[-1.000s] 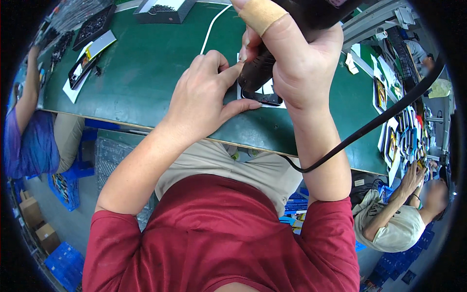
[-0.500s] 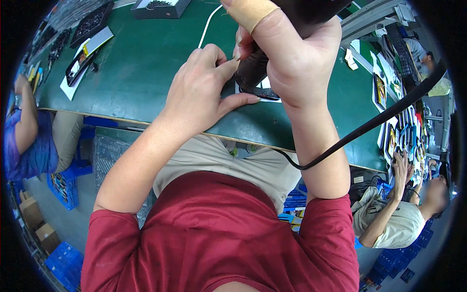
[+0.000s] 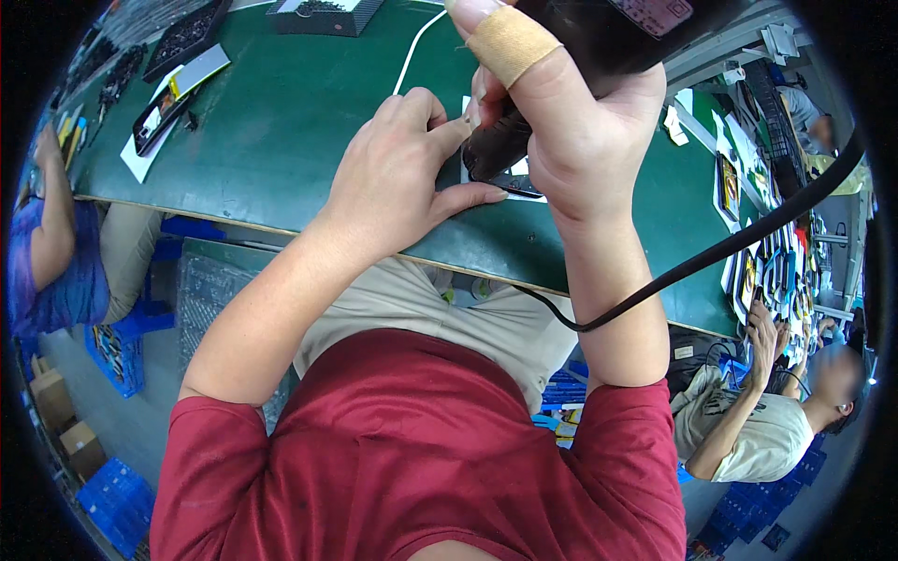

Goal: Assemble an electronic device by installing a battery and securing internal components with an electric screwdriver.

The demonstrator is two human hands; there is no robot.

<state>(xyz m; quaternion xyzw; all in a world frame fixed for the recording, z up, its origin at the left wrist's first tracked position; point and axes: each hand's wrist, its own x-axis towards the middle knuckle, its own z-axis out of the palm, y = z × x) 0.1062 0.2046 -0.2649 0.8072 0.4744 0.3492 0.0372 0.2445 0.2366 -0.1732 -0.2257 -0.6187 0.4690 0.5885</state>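
My right hand (image 3: 585, 122), a tan plaster around its thumb, is wrapped round a black corded hand tool (image 3: 608, 33) shaped like a hair dryer. The tool's dark rounded end (image 3: 496, 150) points down, just over a flat dark device like a phone (image 3: 526, 185), lying on white paper near the table's front edge. Thumb and index finger of my left hand (image 3: 398, 173) bracket the device's left end and steady it. Hand and tool hide most of the device. A thick black cord (image 3: 692, 266) crosses in front of my right forearm.
The green table (image 3: 290, 122) carries an opened phone (image 3: 154, 122) on white paper, a box of small black parts (image 3: 327, 14) and a white cable (image 3: 410, 56). Many flat devices (image 3: 748, 271) line the right side. One person (image 3: 758, 421) works at right, another (image 3: 61, 243) at left.
The view has shifted slightly. The black tool is tilted a little to the right, and a label on it now shows. My left hand keeps its hold beside the device.
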